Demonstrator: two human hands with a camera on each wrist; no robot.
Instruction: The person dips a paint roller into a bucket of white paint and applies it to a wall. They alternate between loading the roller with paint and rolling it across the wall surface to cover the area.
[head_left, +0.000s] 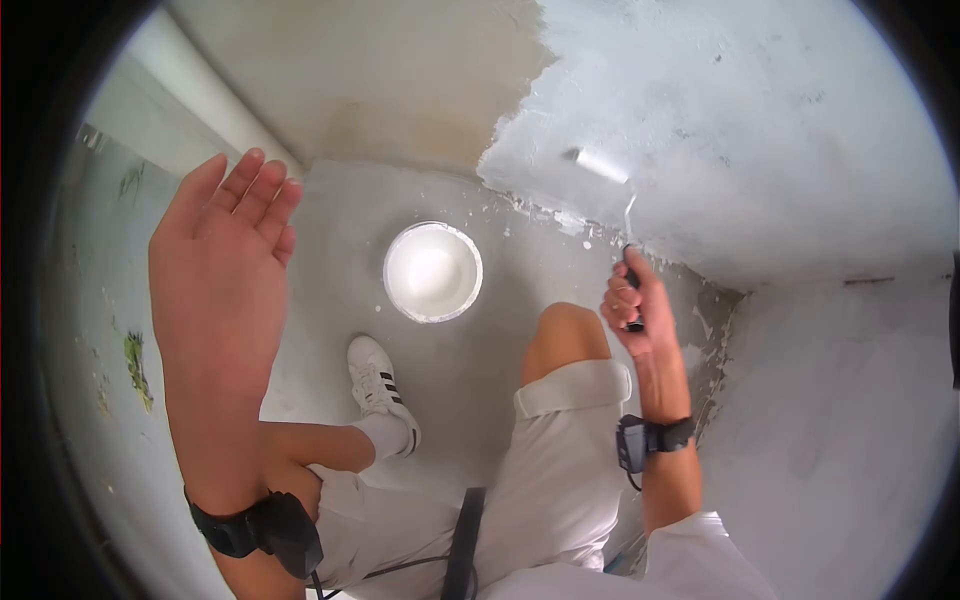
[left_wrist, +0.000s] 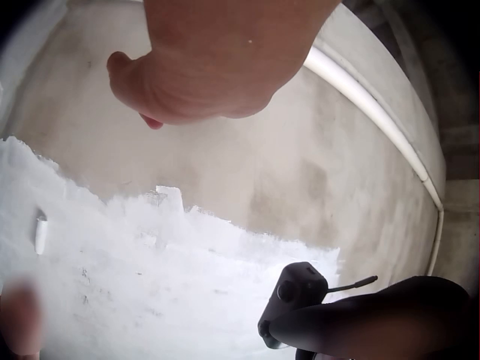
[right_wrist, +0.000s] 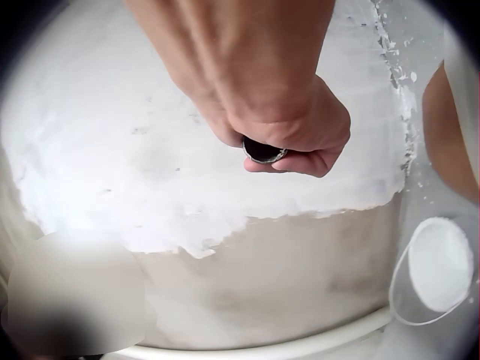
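Note:
My right hand (head_left: 645, 305) grips the black handle of a paint roller (head_left: 603, 166), whose white sleeve lies against the freshly whitened wall low down. From the right wrist, the hollow butt of the handle (right_wrist: 264, 151) shows out of the curled fingers. My left hand (head_left: 225, 260) is raised at the left with its fingers extended, holding nothing. In the left wrist view that hand (left_wrist: 217, 67) is in front of bare wall, well away from the roller (left_wrist: 41, 235). A round bucket (head_left: 388, 290) of white paint stands on the floor between the hands.
White coating (head_left: 700, 90) covers the right part of the wall, with a ragged edge against bare beige plaster (head_left: 400, 80). A pale pipe (head_left: 215, 95) runs along the left. Paint splashes dot the grey floor (head_left: 330, 215). My shoe (head_left: 375, 380) is just below the bucket.

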